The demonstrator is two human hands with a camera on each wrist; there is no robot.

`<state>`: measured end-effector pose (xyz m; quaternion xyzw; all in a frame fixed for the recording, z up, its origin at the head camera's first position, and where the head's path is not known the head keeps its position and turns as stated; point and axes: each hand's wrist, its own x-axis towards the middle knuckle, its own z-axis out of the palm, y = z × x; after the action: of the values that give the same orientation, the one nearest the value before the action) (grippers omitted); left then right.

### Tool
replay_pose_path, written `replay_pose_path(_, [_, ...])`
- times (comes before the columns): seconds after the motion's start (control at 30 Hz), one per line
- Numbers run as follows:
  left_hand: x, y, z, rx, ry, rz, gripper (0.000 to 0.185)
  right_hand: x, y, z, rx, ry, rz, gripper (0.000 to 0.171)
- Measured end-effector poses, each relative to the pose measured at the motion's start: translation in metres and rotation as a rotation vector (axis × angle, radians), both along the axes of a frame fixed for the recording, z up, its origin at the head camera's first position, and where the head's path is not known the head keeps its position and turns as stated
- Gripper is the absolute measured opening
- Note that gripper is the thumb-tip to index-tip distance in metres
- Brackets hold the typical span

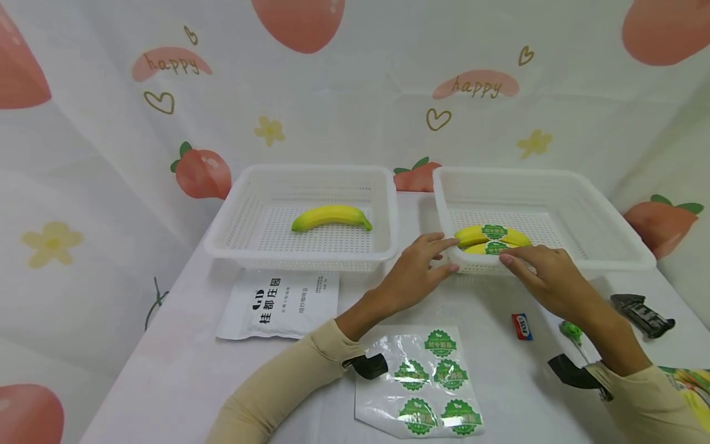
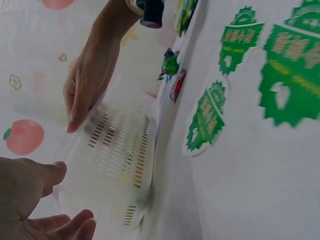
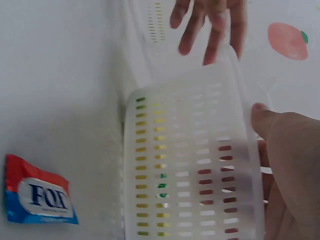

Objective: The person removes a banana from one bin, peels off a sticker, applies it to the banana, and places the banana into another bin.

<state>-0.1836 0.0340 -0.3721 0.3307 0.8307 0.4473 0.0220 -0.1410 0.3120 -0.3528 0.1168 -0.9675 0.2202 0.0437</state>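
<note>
Two yellow bananas (image 1: 471, 234) with green stickers lie side by side at the near left of the right-hand white basket (image 1: 616, 259). My left hand (image 1: 413, 271) is by that basket's near left corner, fingers loosely extended beside the banana ends, holding nothing. My right hand (image 1: 549, 277) reaches over the near rim; its fingers are by the right ends of the bananas, with the thumb near the rim. In the right wrist view, the basket's slotted wall (image 3: 190, 150) partly hides the fingers. Another banana (image 1: 331, 217), with no sticker showing, lies in the left-hand white basket (image 1: 299, 254).
A sheet of green stickers (image 1: 416, 394) lies on the table in front, near a white packet (image 1: 283, 305). To the right are a small red-and-blue FOX candy (image 1: 521, 327), a green-wrapped lollipop (image 1: 571, 333), a black wrapped item (image 1: 643, 314) and a colourful package (image 1: 693, 388).
</note>
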Motion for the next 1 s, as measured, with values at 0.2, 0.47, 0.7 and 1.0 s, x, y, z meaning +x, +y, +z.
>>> replay_pose_path(0.2, [0.017,-0.027,0.000,-0.068,0.176,-0.078,0.052,0.002,-0.002,-0.005,0.040,0.074,-0.023,0.051])
replay_pose_path(0.47, [0.038,-0.083,0.003,-0.093,0.481,0.004,0.034,0.001,-0.004,-0.005,0.039,0.074,-0.027,0.052])
replay_pose_path(0.7, [0.031,-0.132,0.005,-0.076,0.614,0.181,0.028,0.002,-0.004,-0.005,0.035,0.079,-0.029,0.052])
replay_pose_path(1.0, [0.016,-0.161,0.004,-0.265,0.535,0.380,0.033,0.002,-0.006,-0.004,0.041,0.069,-0.023,0.053])
